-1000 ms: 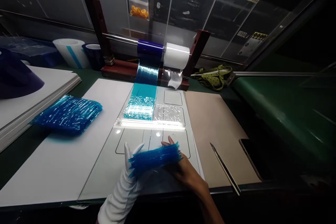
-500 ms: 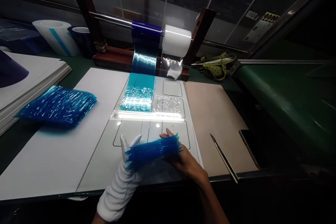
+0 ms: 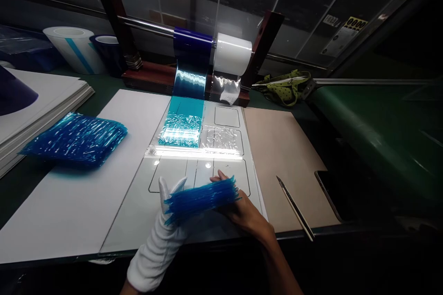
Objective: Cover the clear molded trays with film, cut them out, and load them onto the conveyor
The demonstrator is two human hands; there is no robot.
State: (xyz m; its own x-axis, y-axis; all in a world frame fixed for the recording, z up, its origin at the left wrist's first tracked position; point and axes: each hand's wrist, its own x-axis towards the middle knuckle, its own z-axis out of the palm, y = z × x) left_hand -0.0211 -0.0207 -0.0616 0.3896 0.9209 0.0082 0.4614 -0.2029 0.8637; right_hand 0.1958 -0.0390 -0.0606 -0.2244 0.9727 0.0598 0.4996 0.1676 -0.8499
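Observation:
A stack of blue film strips (image 3: 204, 199) with ragged ends spans both my hands above the near part of the board. My left hand (image 3: 169, 214), in a white glove, grips the stack's left end, with thumb and a finger pointing up beside it. At the right end my bare right hand (image 3: 242, 209) holds the stack, its fingers partly hidden behind the film. Beyond them, a marked white board (image 3: 138, 221) carries a strip of blue film (image 3: 187, 106) and a piece of wrinkled clear film (image 3: 221, 138). A larger blue film stack (image 3: 79, 140) lies to the left.
Blue (image 3: 193, 41) and clear (image 3: 233, 53) film rolls hang on a metal rod at the back. A craft knife (image 3: 294, 207) lies on brown card (image 3: 287, 152), beside a phone (image 3: 328, 191). A green pouch (image 3: 285, 87) lies behind. White sheets (image 3: 44, 97) are piled at left.

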